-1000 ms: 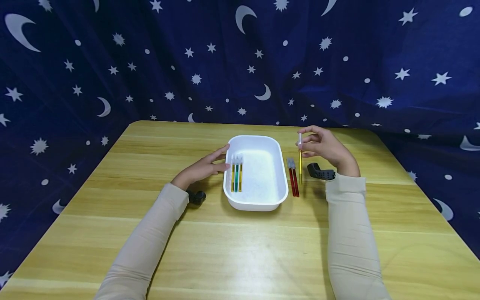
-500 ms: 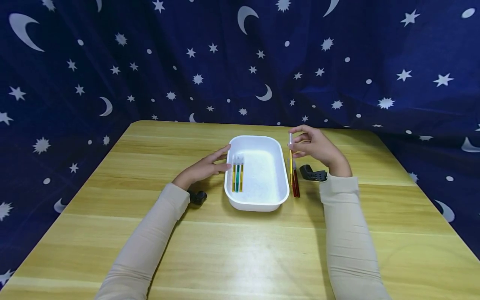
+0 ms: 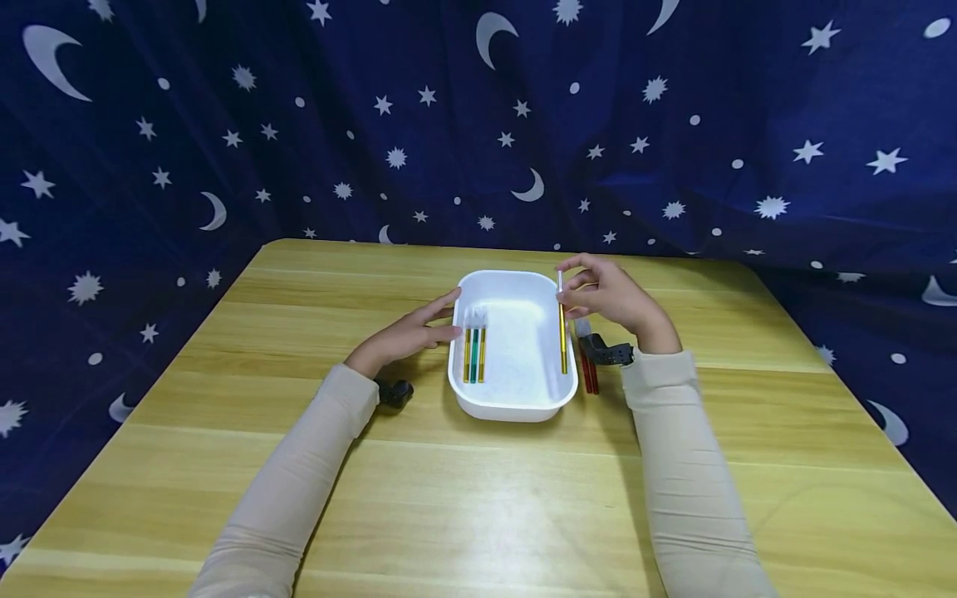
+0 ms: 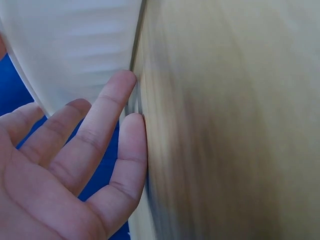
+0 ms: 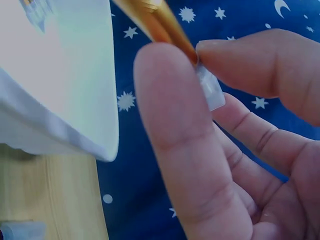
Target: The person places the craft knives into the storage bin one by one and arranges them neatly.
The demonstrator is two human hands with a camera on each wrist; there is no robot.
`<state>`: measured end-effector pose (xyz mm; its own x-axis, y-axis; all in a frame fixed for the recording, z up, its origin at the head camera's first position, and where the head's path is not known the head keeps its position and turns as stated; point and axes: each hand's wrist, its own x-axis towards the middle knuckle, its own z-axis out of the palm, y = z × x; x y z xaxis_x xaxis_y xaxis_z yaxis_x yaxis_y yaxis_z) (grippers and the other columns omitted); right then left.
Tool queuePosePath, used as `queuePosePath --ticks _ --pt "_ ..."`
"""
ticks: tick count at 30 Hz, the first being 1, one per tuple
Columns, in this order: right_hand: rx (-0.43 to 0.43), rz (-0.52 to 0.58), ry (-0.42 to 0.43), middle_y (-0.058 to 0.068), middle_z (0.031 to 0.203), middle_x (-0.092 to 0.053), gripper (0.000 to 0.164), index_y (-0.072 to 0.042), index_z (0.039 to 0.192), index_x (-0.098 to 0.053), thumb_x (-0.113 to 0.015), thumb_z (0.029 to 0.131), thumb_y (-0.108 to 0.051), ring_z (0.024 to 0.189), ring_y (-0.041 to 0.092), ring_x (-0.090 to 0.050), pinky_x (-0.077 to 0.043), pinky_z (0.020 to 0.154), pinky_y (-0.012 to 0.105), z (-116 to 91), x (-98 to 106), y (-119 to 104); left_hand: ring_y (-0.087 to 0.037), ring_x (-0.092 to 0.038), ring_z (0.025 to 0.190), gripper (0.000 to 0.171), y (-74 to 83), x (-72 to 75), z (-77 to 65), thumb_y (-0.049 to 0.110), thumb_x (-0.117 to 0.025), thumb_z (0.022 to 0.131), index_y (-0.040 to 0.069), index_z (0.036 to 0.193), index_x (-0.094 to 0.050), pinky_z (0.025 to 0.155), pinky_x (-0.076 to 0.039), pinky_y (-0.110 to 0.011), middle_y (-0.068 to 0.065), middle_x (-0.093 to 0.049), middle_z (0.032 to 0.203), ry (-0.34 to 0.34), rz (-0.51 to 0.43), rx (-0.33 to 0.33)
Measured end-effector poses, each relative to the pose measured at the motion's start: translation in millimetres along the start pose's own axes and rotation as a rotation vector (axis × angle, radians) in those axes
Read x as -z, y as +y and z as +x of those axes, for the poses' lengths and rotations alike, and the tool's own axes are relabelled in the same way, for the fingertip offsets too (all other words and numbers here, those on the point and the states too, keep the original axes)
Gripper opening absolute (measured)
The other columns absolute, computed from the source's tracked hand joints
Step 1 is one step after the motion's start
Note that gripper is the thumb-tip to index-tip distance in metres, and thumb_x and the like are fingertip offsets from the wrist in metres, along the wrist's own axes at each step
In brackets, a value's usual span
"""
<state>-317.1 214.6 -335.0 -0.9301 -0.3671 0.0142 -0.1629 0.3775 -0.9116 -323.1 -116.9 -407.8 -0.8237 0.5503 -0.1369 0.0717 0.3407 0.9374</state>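
My right hand (image 3: 609, 299) pinches a slim gold craft knife (image 3: 563, 340) near its clear cap. It hangs nearly upright over the right side of a white tray (image 3: 516, 409). The right wrist view shows thumb and fingertip on the gold barrel (image 5: 167, 25), with the cap (image 5: 212, 90) end between the fingers. My left hand (image 3: 404, 336), fingers extended, rests against the tray's left side. Inside the tray, two gold knives and a green knife (image 3: 474, 355) lie side by side at the left. Two red knives (image 3: 590, 378) lie outside on the right, partly hidden by the wrist camera.
A wooden table (image 3: 463, 507) bears everything. Black wrist cameras sit at the left wrist (image 3: 395, 394) and at the right wrist (image 3: 607, 352). A dark blue curtain (image 3: 314, 158) with moons and stars hangs behind the table.
My right hand has moved left, carrying the gold craft knife from beside the red ones across the tray's right rim. The left hand stays at the tray.
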Motion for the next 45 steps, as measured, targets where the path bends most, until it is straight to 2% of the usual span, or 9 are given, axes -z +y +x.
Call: queuePosePath --ticks 9,14,19,30,38,45 --pt "-0.011 0.004 -0.018 0.019 0.099 -0.059 0.048 0.007 0.138 -0.045 -0.063 0.094 0.003 0.074 0.018 -0.069 -0.060 0.072 0.037 7.9 -11.4 0.1 -0.030 -0.036 0.142 0.073 -2.0 0.8 0.4 0.031 -0.058 0.101 0.033 0.161 -0.015 0.109 -0.036 -0.055 -0.007 -0.027 0.161 0.000 0.012 -0.007" --pt "-0.016 -0.007 -0.036 0.021 0.098 -0.060 0.047 0.007 0.137 -0.046 -0.064 0.094 0.003 0.075 0.018 -0.069 -0.060 0.073 0.037 12.1 -17.3 0.2 -0.029 -0.040 0.140 0.073 -2.9 1.2 0.9 0.033 -0.059 0.101 0.034 0.160 -0.015 0.109 -0.036 -0.054 -0.006 -0.028 0.161 -0.004 0.006 -0.002" --pt "-0.027 -0.017 -0.064 0.022 0.099 -0.061 0.048 0.010 0.138 -0.044 -0.063 0.094 0.002 0.079 0.020 -0.069 -0.058 0.079 0.044 15.7 -23.8 -1.2 -0.030 -0.039 0.140 0.072 -1.7 1.6 0.0 0.029 -0.057 0.102 0.032 0.161 -0.014 0.109 -0.036 -0.055 -0.008 -0.027 0.161 -0.002 0.003 -0.003" --pt "-0.069 -0.045 -0.121 0.019 0.094 -0.064 0.045 0.011 0.133 -0.047 -0.064 0.092 0.004 0.079 0.023 -0.070 -0.057 0.082 0.048 26.5 -34.4 -4.9 -0.031 -0.047 0.135 0.074 -3.6 1.9 1.8 0.029 -0.057 0.102 0.031 0.161 -0.013 0.108 -0.037 -0.055 -0.010 -0.028 0.161 -0.008 0.002 -0.013" --pt "-0.146 -0.107 -0.179 0.018 0.093 -0.068 0.045 0.009 0.133 -0.047 -0.065 0.093 0.004 0.079 0.024 -0.070 -0.057 0.082 0.047 37.5 -44.1 -7.7 -0.033 -0.047 0.134 0.076 -2.8 1.8 1.2 0.030 -0.059 0.101 0.029 0.161 -0.013 0.108 -0.037 -0.056 -0.012 -0.027 0.161 -0.013 -0.007 -0.016" --pt "-0.227 -0.100 -0.207 0.017 0.092 -0.067 0.045 0.008 0.134 -0.046 -0.065 0.093 0.004 0.077 0.022 -0.068 -0.058 0.081 0.041 48.2 -52.8 -10.7 -0.032 -0.047 0.135 0.074 -1.3 1.6 0.8 0.027 -0.057 0.101 0.030 0.161 -0.014 0.108 -0.038 -0.054 -0.011 -0.028 0.161 -0.006 -0.009 -0.006"
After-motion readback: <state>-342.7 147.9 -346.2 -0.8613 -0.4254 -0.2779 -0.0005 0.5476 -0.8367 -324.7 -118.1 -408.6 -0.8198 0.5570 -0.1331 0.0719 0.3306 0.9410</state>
